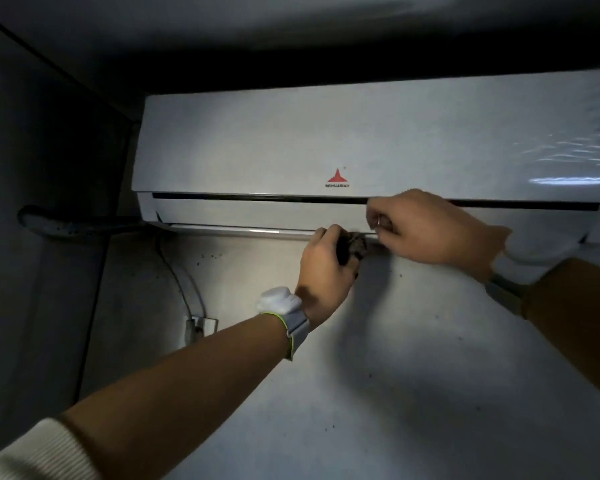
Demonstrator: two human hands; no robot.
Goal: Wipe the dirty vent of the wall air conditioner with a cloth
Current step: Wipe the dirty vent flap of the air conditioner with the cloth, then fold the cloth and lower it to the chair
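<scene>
Left hand [321,268] grips dark cloth [354,245] against vent flap [257,216] lower edge; right hand [426,230] fingers curl on flap, steadying it for wiping.

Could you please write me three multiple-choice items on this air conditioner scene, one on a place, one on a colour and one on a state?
1. Where is the dark cloth?
A. at the vent's lower edge
B. on top of the unit
C. by the wall socket

2. What colour is the logo on the air conditioner?
A. blue
B. red
C. green

3. What is the left hand doing?
A. hanging open
B. gripping the cloth
C. touching the cable

Answers:
1. A, the cloth sits against the vent flap, beside the right hand.
2. B, the triangle mark is red.
3. B, its fingers curl round the cloth.
</scene>
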